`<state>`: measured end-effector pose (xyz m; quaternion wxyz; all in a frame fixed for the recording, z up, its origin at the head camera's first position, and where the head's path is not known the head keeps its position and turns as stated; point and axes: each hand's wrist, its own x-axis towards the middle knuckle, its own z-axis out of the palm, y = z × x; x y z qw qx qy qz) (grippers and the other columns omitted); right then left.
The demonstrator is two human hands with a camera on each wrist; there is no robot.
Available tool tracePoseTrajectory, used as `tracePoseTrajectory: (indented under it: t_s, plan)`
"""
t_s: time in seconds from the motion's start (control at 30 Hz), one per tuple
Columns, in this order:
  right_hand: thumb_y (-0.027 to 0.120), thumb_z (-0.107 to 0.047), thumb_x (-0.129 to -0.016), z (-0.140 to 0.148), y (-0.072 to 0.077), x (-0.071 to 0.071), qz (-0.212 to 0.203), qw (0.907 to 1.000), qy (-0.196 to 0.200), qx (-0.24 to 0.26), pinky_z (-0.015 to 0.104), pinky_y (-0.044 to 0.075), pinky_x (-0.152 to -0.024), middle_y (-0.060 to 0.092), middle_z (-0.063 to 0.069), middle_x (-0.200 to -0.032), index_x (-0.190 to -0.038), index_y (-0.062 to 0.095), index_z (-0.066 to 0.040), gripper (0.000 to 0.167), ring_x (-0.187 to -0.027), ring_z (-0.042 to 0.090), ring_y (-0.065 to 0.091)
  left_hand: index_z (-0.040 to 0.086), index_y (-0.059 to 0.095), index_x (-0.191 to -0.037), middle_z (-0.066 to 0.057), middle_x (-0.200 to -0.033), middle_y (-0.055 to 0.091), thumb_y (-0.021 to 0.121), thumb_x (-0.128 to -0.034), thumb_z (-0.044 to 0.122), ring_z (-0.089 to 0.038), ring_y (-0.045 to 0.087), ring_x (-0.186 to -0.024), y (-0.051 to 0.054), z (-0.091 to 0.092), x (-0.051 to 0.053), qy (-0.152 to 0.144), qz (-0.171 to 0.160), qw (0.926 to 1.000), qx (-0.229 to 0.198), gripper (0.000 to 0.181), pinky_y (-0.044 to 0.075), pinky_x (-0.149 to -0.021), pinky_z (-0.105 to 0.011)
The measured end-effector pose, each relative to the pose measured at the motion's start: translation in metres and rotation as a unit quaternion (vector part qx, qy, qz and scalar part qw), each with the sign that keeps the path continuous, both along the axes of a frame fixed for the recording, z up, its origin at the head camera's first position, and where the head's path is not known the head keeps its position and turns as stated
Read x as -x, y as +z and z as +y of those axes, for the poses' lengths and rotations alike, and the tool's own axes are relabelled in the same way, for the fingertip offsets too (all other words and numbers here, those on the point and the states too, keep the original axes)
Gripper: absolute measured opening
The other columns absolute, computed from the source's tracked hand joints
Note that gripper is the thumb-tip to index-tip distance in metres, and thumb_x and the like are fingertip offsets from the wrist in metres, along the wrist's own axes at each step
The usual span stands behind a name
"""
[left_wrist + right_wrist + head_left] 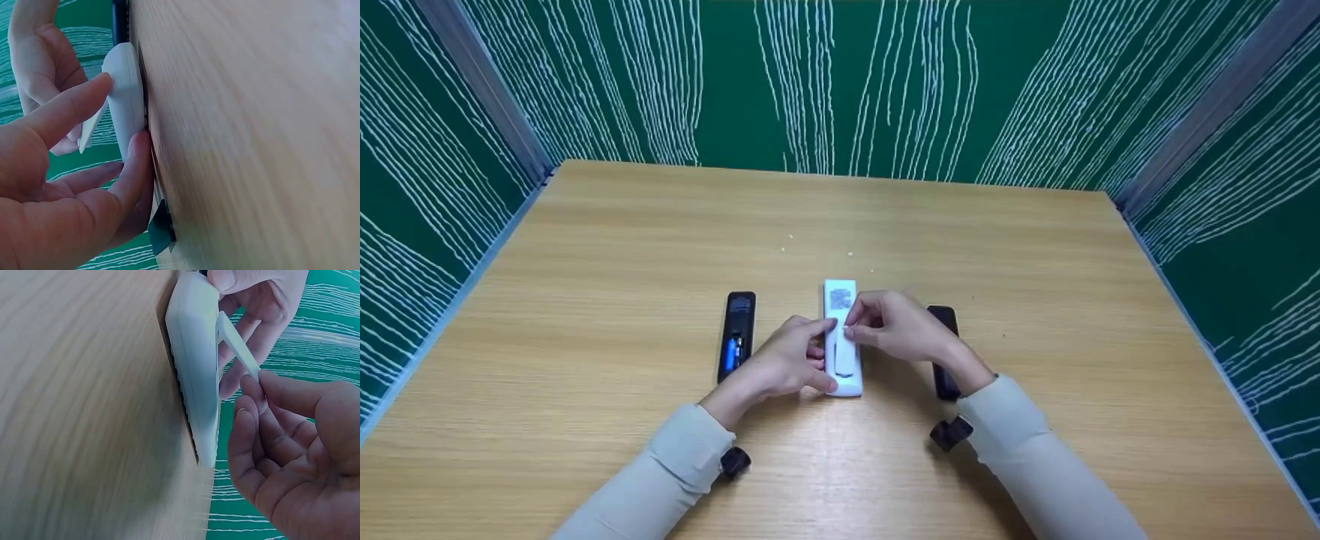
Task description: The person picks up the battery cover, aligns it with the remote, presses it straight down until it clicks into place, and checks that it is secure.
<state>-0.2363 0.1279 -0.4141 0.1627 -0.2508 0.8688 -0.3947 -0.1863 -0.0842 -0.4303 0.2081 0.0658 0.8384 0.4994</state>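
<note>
A white remote control point(840, 292) lies with its buttons down on the table and its labelled back up. My left hand point(790, 358) grips it along the left side, with thumb and fingers spread over its edge. Between the thumb and fingertips of my right hand point(901, 327) is one end of a white battery cover point(241, 350). The cover slants up from the remote's back, its other end at the remote. Whether batteries sit under it is hidden. Left of my left hand is a black remote control point(742, 319) with its compartment uncovered, showing a blue battery point(730, 354).
Another black remote control point(946, 321) lies under my right wrist, partly covered by it. Small white crumbs point(850, 254) dot the wooden table point(660, 232) beyond the white remote. Green panels point(735, 82) with white lines stand around the back and sides.
</note>
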Motion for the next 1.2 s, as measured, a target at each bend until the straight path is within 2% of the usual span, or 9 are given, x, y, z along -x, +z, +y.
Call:
tracePoseTrajectory:
  t_s: [0.27, 0.6, 1.2]
  plan:
    - [0.074, -0.011, -0.099, -0.0005, -0.0006, -0.0013, -0.015, 0.9999, 0.007, 0.002, 0.024, 0.044, -0.063, 0.074, 0.004, -0.090, -0.104, 0.072, -0.008, 0.006, -0.074, 0.014, 0.058, 0.007, 0.043, -0.162, -0.016, -0.137, 0.047, 0.088, -0.0751, -0.011, -0.028, 0.061, -0.121, -0.0010, 0.0004, 0.0007, -0.001, 0.004, 1.0000, -0.003, 0.100, 0.058, -0.100, -0.029]
    - [0.075, -0.013, -0.099, -0.0019, -0.0029, -0.0008, 0.004, 0.9999, 0.006, -0.012, 0.023, 0.043, -0.061, 0.070, 0.000, -0.086, -0.102, 0.072, -0.010, 0.005, -0.072, 0.013, 0.056, 0.005, 0.042, -0.162, -0.016, -0.140, 0.046, 0.087, -0.0749, -0.012, -0.028, 0.060, -0.122, -0.0003, 0.0002, -0.0003, 0.001, 0.003, 0.9999, -0.014, 0.100, 0.057, -0.102, -0.030]
    - [0.075, -0.012, -0.100, -0.0039, -0.0063, 0.0013, 0.006, 0.9997, 0.014, -0.020, 0.025, 0.048, -0.065, 0.071, 0.001, -0.089, -0.102, 0.072, -0.010, 0.005, -0.076, 0.014, 0.059, 0.008, 0.043, -0.163, -0.015, -0.142, 0.047, 0.088, -0.0759, -0.010, -0.028, 0.060, -0.122, 0.0004, -0.0006, -0.0007, 0.000, -0.003, 0.9999, -0.012, 0.100, 0.058, -0.101, -0.030]
